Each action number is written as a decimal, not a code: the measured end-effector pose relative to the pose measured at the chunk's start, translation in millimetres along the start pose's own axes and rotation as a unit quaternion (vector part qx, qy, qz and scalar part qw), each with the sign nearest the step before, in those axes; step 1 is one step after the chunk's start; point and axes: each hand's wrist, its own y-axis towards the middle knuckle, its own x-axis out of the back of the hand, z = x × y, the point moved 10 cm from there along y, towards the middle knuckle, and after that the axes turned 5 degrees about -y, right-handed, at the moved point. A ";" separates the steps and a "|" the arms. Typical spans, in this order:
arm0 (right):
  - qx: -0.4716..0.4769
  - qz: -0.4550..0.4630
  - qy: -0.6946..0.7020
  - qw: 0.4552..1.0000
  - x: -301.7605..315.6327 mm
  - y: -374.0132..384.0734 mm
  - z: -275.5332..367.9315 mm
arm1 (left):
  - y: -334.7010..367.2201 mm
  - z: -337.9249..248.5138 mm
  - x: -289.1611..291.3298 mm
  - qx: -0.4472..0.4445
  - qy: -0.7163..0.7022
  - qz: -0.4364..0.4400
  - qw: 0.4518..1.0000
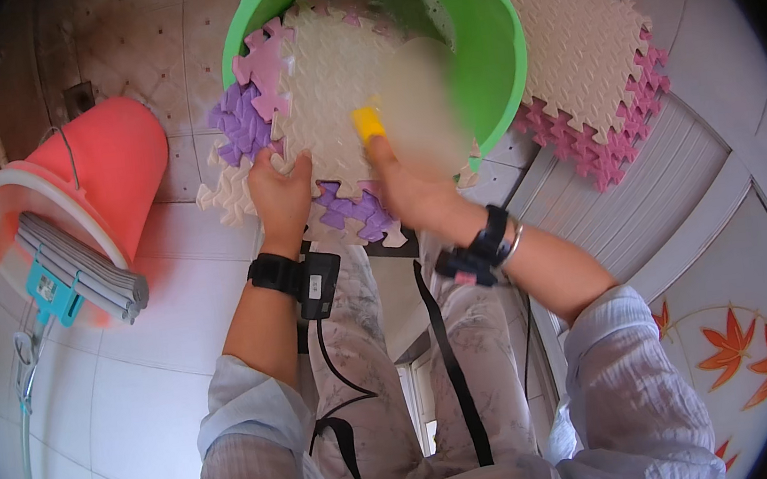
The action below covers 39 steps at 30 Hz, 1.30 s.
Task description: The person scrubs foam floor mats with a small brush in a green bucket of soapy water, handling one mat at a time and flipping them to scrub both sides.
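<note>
A cream interlocking foam mat tile (328, 85) with a woven texture leans over the near side of a green basin (503, 56). Pink and purple foam pieces (243, 123) show along its left and near edges. My left hand (282, 194) pinches the tile's near left edge between thumb and fingers. Against the tile's face, my right hand (416, 193) holds a small yellow block (368, 124), its thumb on the near end. Motion smears the right fingers, so their grip is partly hidden. Whether the block is a sponge or a brush is unclear.
Cloudy, foamy water (394, 2) lies in the basin's far part. Stacked cream and pink foam tiles (578, 37) sit to the right. A red bucket (124, 165) lies tipped on the left, with a grey sponge mop head (88, 264) at its mouth. Straps and a cable hang near my legs.
</note>
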 end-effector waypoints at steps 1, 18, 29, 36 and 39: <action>-0.006 -0.007 0.002 1.000 10.3 -0.6 4.2 | -1.7 -0.3 -3.6 0.005 0.008 0.004 1.000; -0.035 -0.159 0.076 0.984 39.1 80.6 -15.4 | -7.3 -10.3 -41.7 0.059 -0.085 0.097 0.990; -0.007 -0.154 -0.018 0.988 33.8 64.2 -30.6 | -7.0 -14.0 -30.7 0.056 -0.064 0.113 0.990; -0.109 -0.147 -0.046 0.982 75.2 149.1 -131.1 | -7.3 -3.7 -24.8 0.062 -0.055 0.085 0.993; -0.105 -0.130 -0.036 0.985 72.4 166.2 -150.7 | -2.3 5.0 -16.1 0.042 -0.014 0.067 0.997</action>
